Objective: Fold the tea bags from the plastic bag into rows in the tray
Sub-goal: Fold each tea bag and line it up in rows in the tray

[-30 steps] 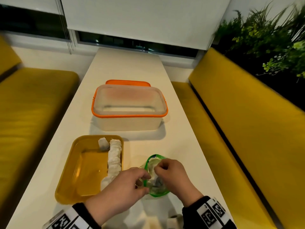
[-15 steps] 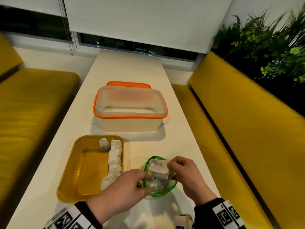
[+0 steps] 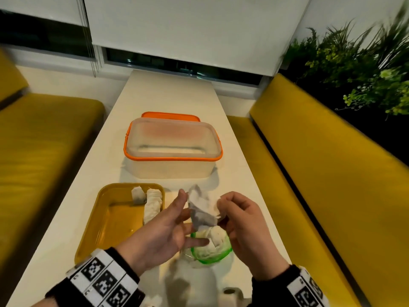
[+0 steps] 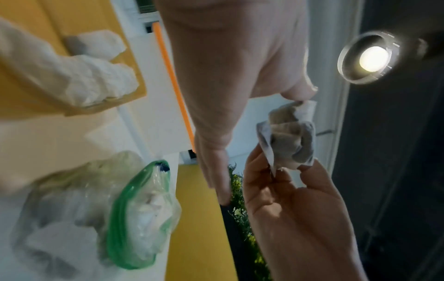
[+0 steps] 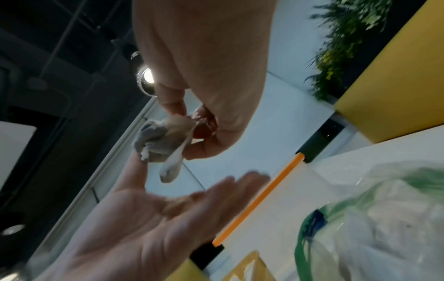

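My right hand (image 3: 223,210) pinches a crumpled white tea bag (image 3: 202,209) in the air above the plastic bag (image 3: 210,249), which has a green zip rim and holds more tea bags. My left hand (image 3: 179,218) is open, palm up, fingers spread, with one fingertip touching the tea bag's top corner (image 4: 300,106). In the right wrist view the tea bag (image 5: 158,140) hangs from my right hand (image 5: 204,133) over the open left palm (image 5: 149,218). The yellow tray (image 3: 110,218) lies to the left, with a row of tea bags (image 3: 152,204) along its right side.
A clear container with an orange rim (image 3: 172,159) stands beyond the tray, its orange lid (image 3: 170,115) behind it. Yellow benches (image 3: 44,140) (image 3: 321,173) flank the narrow white table (image 3: 168,89). Plants (image 3: 365,63) grow at the far right.
My right hand pulled a tea bag out of the plastic bag and lifted it. My left hand let go of the bag's rim, opened, and rose beside the tea bag.
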### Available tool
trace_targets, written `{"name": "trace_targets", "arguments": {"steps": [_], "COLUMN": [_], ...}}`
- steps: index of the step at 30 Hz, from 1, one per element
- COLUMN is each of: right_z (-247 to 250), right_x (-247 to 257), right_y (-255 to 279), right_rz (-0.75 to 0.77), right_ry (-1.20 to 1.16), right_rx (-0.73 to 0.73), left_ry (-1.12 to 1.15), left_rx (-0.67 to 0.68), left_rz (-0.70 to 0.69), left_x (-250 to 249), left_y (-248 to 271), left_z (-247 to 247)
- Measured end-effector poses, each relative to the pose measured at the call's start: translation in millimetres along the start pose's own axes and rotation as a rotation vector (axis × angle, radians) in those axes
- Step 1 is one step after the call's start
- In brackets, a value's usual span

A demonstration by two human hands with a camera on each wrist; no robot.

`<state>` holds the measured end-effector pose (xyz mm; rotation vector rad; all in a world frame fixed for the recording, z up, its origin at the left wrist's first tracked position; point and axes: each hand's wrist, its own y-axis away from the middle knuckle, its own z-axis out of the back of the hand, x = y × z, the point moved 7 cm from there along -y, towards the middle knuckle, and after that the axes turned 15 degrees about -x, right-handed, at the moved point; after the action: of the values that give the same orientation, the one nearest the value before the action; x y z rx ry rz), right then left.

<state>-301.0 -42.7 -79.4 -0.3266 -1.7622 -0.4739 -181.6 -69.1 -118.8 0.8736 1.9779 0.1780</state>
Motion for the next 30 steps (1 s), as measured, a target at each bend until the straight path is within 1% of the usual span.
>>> {"name": "trace_targets", "arguments": {"steps": [2,3,6,8,10,11,14,17,19,21,23,25,27,30], "right_z": [-12.9,-17.2,-26.7,-33.1,-44.3,-48.2,-57.4,-69.4,-77.9,-85.1,-89.1,-90.0,-90.0,-90.6], "right_x": [-4.7,-7.8,-11.7,-12.9,-12.1,-12.6,-17.4,-24.6,-26.6,-25.7,-22.1,-22.7,-24.2,-25.3], "right_y": [7.4,10.0,15.6,18.2,22.4,23.0,23.3,27.7,32.9,36.6,37.9,36.6,36.5,39.0], "right_rz": [0.025,0.057,0.223,0.296,0.326,0.312,0.250,0.250,0.242,0.237,0.234,0.229,0.221,0.216], "right_ry": [0.090,0.166,0.473,0.582,0.596,0.563,0.458,0.523,0.543,0.518,0.484,0.498,0.511,0.505], "right_rx": [0.042,0.046,0.010,0.003,0.014,0.014,-0.008,0.042,0.085,0.122,0.130,0.134,0.136,0.132], "left_ry": [0.114,0.146,0.163,0.175,0.159,0.135,0.091,0.056,0.012,0.029,0.105,0.144,0.140,0.114], "left_rx": [0.117,0.148,0.162,0.177,0.160,0.129,-0.028,-0.143,-0.192,-0.185,-0.126,-0.095,-0.108,-0.168], "left_rz": [0.080,0.103,0.099,0.084,0.058,0.046,-0.017,-0.122,-0.164,-0.167,-0.144,-0.134,-0.144,-0.175], "left_x": [0.0,0.2,-3.2,-6.6,-10.7,-12.1,-17.8,-26.4,-30.4,-32.6,-34.4,-35.6,-35.5,-33.2], "left_y": [6.8,9.1,15.4,21.8,29.6,32.3,37.0,43.6,47.7,52.7,58.7,63.8,65.6,64.8], "left_z": [-2.0,0.5,16.2,25.2,32.5,35.8,51.8,67.9,75.0,80.1,82.0,85.7,89.6,95.2]}}
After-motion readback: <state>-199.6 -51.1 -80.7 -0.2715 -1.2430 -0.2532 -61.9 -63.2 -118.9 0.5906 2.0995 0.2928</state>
